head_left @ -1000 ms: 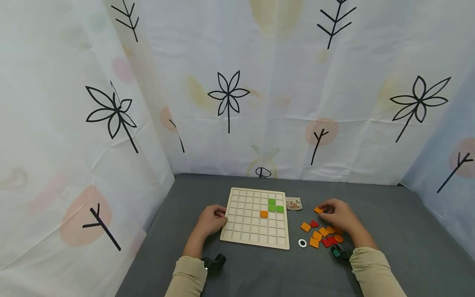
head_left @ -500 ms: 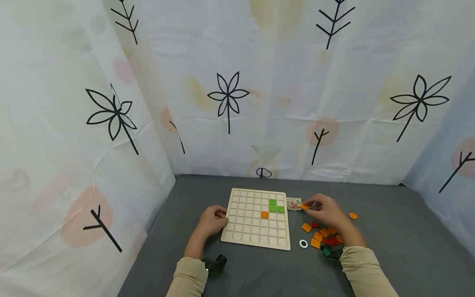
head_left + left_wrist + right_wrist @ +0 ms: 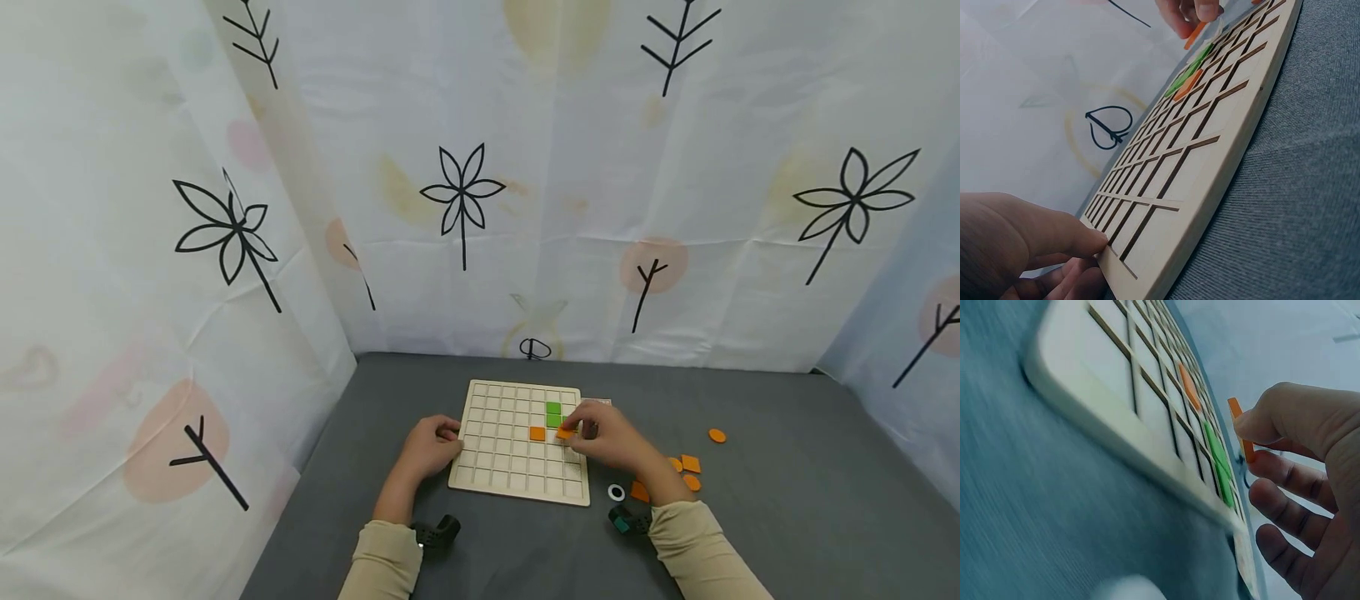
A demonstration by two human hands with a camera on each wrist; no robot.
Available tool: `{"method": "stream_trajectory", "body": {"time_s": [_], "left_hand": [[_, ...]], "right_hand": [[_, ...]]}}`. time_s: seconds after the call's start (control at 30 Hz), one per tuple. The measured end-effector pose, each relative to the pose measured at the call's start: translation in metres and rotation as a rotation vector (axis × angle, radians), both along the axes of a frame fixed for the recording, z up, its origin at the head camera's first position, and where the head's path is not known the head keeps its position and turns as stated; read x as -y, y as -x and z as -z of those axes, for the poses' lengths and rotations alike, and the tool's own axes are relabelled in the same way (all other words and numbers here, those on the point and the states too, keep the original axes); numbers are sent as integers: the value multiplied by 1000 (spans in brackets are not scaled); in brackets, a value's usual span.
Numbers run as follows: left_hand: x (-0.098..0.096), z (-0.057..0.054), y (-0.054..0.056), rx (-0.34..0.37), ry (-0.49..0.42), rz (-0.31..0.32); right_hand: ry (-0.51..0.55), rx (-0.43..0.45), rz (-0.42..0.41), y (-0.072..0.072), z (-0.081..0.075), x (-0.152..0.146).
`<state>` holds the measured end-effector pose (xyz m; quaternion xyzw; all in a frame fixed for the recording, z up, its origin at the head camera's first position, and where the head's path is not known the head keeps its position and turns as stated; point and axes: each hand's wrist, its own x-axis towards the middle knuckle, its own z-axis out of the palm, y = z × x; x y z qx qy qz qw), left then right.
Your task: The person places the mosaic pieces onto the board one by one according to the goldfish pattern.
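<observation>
My left hand [image 3: 430,448] holds the left edge of a pale wooden grid board [image 3: 517,482]. In the left wrist view its thumb [image 3: 1088,240] lies on the rim, the fingers curled beside the edge. Over the board's right side, my right hand [image 3: 611,435] pinches an orange square tile [image 3: 1234,407] between thumb and fingers, tilted above the grid in the right wrist view. Another orange square [image 3: 537,433] sits in a cell near the middle. Green squares [image 3: 553,408] fill cells toward the upper right, one partly hidden by the right hand.
Beside the board's right edge lies a small printed card [image 3: 1246,562], mostly covered by the right hand in the head view. A white ring [image 3: 616,492], an orange disc [image 3: 717,435] and loose orange pieces [image 3: 691,463] lie on the grey table, some under the right forearm.
My right hand has carried the orange square leftward from the loose pieces, past the card, to over the board. An orange disc now lies apart at the right. The left hand has stayed put.
</observation>
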<state>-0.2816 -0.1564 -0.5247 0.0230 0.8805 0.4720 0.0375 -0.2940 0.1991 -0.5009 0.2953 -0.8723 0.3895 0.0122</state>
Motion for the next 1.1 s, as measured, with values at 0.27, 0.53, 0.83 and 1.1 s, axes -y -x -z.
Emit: {"method": "stream_trajectory", "body": {"time_s": [0.27, 0.53, 0.83, 1.1], "left_hand": [[0, 0, 0, -1, -13, 6], [1, 0, 0, -2, -16, 12], [1, -1, 0, -6, -10, 9], [1, -1, 0, -6, -7, 10]], "right_hand": [[-9, -59, -115, -2, 12, 22], [6, -5, -139, -4, 17, 32], [-27, 11, -128, -6, 14, 42], [-33, -2, -123, -5, 15, 43]]}}
